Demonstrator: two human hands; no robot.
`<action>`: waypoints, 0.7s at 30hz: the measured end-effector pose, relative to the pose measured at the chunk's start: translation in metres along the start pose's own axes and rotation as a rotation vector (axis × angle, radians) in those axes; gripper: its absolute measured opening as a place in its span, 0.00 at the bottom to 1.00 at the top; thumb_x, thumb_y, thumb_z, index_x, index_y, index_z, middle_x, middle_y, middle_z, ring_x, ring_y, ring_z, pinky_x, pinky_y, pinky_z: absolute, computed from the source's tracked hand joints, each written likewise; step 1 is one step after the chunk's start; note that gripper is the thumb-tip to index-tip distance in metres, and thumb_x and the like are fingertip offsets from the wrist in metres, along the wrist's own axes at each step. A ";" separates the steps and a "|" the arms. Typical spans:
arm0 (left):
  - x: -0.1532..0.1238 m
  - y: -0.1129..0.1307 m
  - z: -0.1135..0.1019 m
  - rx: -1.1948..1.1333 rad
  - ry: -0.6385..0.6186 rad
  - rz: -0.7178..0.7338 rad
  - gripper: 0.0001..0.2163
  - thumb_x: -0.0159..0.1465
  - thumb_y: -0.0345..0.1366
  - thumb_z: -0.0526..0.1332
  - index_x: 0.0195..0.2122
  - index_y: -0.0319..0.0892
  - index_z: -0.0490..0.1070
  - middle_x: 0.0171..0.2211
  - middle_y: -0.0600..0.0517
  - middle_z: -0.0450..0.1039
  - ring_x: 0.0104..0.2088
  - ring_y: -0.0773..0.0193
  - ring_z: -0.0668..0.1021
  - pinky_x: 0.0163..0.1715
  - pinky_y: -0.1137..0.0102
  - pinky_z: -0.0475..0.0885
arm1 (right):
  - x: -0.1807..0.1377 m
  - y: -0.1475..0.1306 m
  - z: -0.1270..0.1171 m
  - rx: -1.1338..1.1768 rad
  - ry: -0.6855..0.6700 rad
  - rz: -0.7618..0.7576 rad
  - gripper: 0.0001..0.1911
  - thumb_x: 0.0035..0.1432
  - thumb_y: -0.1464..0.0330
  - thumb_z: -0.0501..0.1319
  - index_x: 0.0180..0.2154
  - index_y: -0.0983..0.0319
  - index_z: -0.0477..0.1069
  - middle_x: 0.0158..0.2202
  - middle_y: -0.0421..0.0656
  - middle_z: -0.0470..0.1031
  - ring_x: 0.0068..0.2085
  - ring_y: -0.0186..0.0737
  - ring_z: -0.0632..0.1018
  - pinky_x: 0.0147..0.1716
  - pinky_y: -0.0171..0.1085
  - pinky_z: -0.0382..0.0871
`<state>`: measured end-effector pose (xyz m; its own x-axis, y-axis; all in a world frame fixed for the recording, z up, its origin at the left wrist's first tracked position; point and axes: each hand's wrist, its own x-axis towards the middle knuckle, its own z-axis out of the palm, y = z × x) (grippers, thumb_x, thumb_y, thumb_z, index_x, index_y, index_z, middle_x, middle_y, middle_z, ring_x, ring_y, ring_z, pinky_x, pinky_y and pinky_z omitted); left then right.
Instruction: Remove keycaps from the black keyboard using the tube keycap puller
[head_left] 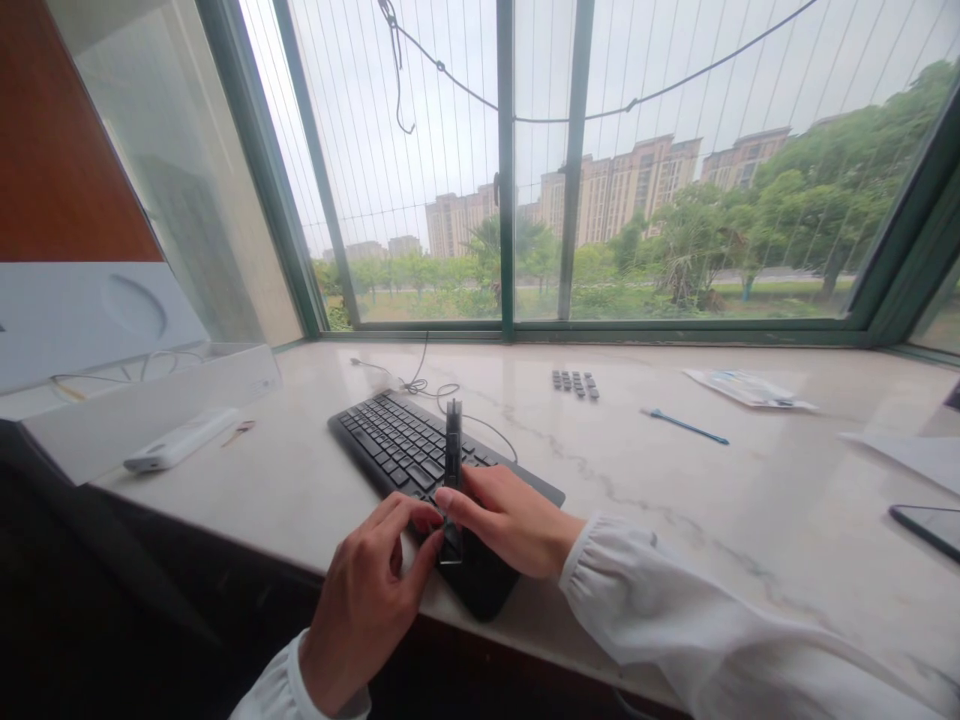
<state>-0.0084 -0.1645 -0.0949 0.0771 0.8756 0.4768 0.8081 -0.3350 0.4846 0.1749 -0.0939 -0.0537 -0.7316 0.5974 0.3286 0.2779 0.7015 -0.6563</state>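
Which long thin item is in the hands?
The black bar, pinched between left hand and right hand over the keyboard; blue stick and white remote lie untouched.

White remote (pixel 180 440), loose keycaps (pixel 575 383), blue stick (pixel 686 426) and phone (pixel 930 528) dot the sill (pixel 675 520).

At lower centre, the left hand (pixel 367 590) and right hand (pixel 510 520) pinch the lower end of a black strip (pixel 452 440), upright over the keyboard (pixel 382 435). Loose keys (pixel 575 383) and a blue tool (pixel 686 427) lie right of centre on the sill (pixel 300 490).
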 end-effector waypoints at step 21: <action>0.017 -0.006 -0.013 -0.192 -0.190 -0.042 0.04 0.66 0.37 0.61 0.37 0.45 0.74 0.35 0.57 0.70 0.29 0.71 0.70 0.30 0.74 0.65 | 0.002 0.005 0.000 0.006 -0.048 0.057 0.24 0.68 0.49 0.48 0.31 0.60 0.63 0.27 0.38 0.67 0.29 0.35 0.67 0.30 0.36 0.58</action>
<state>-0.0195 -0.1517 -0.0806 0.1690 0.9337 0.3157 0.6885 -0.3410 0.6400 0.1749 -0.0888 -0.0564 -0.7433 0.6173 0.2578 0.3168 0.6643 -0.6770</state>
